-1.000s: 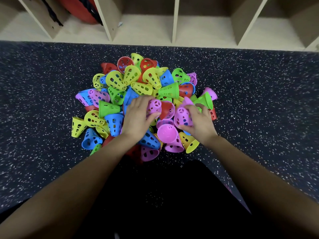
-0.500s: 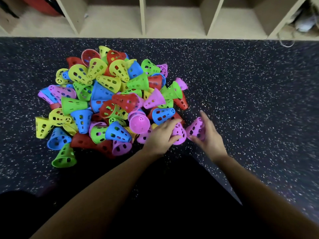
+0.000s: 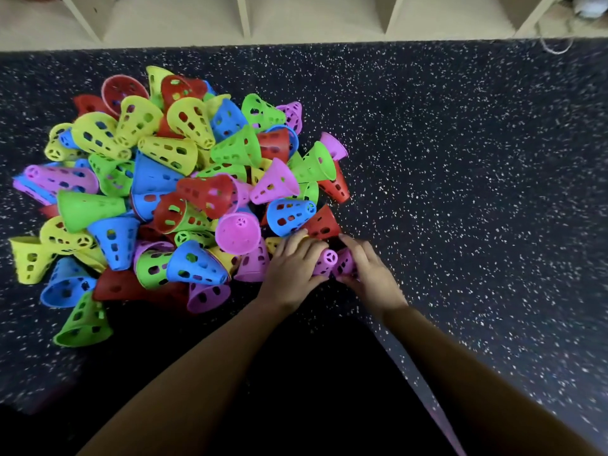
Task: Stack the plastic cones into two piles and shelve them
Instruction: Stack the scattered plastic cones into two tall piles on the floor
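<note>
A heap of perforated plastic cones (image 3: pixel 184 192) in yellow, green, blue, red and purple lies on the dark speckled floor. At its near right edge my left hand (image 3: pixel 292 271) grips a purple cone (image 3: pixel 325 260) with its narrow end showing. My right hand (image 3: pixel 371 274) grips a second purple cone (image 3: pixel 343 264) right beside it. The two purple cones touch, tip to side, between my hands. A red cone (image 3: pixel 324 225) and a blue cone (image 3: pixel 289 215) lie just beyond my fingers.
A wooden shelf unit with open cubbies (image 3: pixel 316 18) runs along the far edge of the floor. The speckled floor (image 3: pixel 477 192) stretches to the right of the heap. A white cord (image 3: pixel 556 47) lies at the far right by the shelf.
My hands came out of the heap's middle to its near right edge, each with a purple cone. The two cones have been brought together. The camera view has shifted right.
</note>
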